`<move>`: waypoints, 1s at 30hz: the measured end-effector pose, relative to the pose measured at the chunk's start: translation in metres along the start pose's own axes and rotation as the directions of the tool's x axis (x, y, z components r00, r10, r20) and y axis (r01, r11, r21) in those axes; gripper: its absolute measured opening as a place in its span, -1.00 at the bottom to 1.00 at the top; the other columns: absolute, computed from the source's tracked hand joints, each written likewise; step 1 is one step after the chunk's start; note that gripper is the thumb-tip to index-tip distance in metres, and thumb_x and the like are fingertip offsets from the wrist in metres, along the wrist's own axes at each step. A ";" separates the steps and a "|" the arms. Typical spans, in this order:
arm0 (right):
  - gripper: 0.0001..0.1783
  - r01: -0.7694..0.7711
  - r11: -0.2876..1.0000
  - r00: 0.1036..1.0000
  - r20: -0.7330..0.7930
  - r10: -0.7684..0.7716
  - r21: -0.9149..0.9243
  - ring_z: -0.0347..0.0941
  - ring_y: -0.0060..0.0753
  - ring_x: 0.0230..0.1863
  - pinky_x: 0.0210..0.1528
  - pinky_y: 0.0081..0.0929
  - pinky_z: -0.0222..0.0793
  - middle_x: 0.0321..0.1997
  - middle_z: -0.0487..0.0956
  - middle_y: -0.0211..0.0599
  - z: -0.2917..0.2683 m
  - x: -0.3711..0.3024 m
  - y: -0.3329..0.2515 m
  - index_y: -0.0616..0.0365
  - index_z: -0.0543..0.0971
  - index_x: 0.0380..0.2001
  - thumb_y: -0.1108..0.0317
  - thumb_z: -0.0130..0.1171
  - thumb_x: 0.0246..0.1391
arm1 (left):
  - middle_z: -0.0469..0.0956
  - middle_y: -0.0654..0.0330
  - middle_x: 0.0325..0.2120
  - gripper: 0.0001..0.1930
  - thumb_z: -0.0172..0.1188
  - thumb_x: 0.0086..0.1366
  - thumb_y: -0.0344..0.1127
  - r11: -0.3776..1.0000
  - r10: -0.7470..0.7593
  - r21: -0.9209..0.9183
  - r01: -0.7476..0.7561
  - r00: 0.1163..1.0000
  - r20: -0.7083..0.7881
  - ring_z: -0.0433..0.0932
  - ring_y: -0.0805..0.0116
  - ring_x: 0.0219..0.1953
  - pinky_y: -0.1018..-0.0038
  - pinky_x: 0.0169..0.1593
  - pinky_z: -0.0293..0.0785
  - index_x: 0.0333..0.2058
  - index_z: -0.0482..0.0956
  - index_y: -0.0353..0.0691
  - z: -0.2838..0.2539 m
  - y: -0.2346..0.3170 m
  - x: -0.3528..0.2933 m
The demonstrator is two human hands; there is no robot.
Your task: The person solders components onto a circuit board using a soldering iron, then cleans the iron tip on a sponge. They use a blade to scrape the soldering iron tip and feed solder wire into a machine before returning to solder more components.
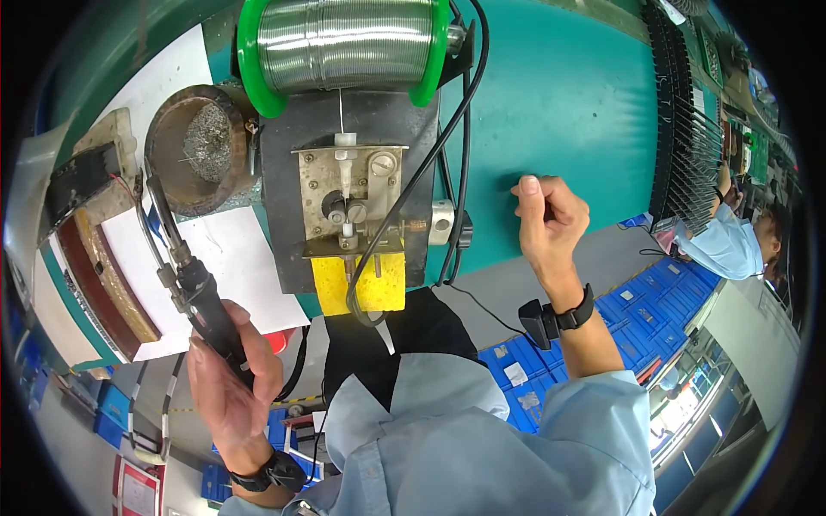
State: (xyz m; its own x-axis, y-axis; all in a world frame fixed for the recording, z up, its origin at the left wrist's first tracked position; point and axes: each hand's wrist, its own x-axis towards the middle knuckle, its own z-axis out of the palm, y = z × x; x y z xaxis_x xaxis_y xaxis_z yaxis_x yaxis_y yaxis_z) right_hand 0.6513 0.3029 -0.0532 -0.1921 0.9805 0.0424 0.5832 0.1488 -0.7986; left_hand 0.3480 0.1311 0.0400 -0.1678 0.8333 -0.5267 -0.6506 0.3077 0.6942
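Wire feeder (353, 202) at my centre, pot (158, 163) left, pin rack (680, 138) far right.
From here I have the solder spool (344, 47) behind the feeder and the sponge (380, 279) at its near end. Metal scraps (208, 142) lie in the pot. Nearer me on the left, the soldering iron (203, 301) sits in my left grip (232, 374), above the paper (237, 249) on the table (551, 86). My right grip (551, 219) is right of the feeder, at the table's near edge, between feeder and rack.
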 end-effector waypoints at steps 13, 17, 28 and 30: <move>-0.69 0.097 0.994 0.995 0.042 -0.095 -0.046 0.24 -0.71 -0.71 -0.66 -0.66 0.06 -0.70 0.45 -0.43 -0.003 0.002 0.000 0.23 0.50 -0.62 0.36 0.12 0.21 | 0.40 0.18 -0.57 -0.52 -0.10 0.43 0.01 0.965 0.066 0.262 -0.008 0.975 -0.212 0.25 0.58 -0.66 0.63 -0.59 0.15 -0.02 0.30 -0.39 0.011 -0.002 0.004; -0.68 0.087 0.995 0.995 0.045 -0.085 -0.052 0.20 -0.71 -0.71 -0.66 -0.65 0.04 -0.72 0.42 -0.44 -0.004 0.001 0.001 0.24 0.50 -0.63 0.36 0.13 0.20 | 0.43 0.18 -0.51 -0.50 -0.08 0.41 0.05 0.926 0.093 0.376 -0.033 0.985 -0.144 0.26 0.59 -0.59 0.63 -0.51 0.18 -0.03 0.32 -0.36 0.012 -0.009 0.000; -0.70 0.104 0.992 0.994 0.042 -0.101 -0.078 0.13 -0.67 -0.71 -0.67 -0.60 0.01 -0.73 0.39 -0.44 0.002 0.004 -0.006 0.25 0.46 -0.65 0.43 0.18 0.14 | 0.47 0.17 -0.42 -0.51 -0.01 0.39 0.03 0.870 0.158 0.478 -0.116 0.986 -0.048 0.30 0.60 -0.51 0.65 -0.43 0.22 -0.02 0.34 -0.35 0.005 -0.009 -0.008; -0.70 0.130 0.988 0.991 0.033 -0.127 -0.086 0.13 -0.64 -0.72 -0.67 -0.58 0.01 -0.74 0.38 -0.42 0.003 0.005 -0.005 0.24 0.44 -0.67 0.45 0.20 0.12 | 0.47 0.18 -0.42 -0.51 0.00 0.39 0.03 0.844 0.177 0.523 -0.122 0.983 -0.057 0.30 0.61 -0.50 0.65 -0.42 0.24 -0.01 0.34 -0.35 0.004 -0.007 -0.008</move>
State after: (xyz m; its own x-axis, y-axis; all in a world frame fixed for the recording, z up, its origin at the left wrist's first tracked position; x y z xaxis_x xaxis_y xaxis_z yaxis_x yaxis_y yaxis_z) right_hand 0.6453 0.3068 -0.0504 -0.2906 0.9488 0.1241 0.6190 0.2852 -0.7317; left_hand 0.3572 0.1243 0.0412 -0.3222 0.8471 -0.4226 -0.1413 0.3983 0.9063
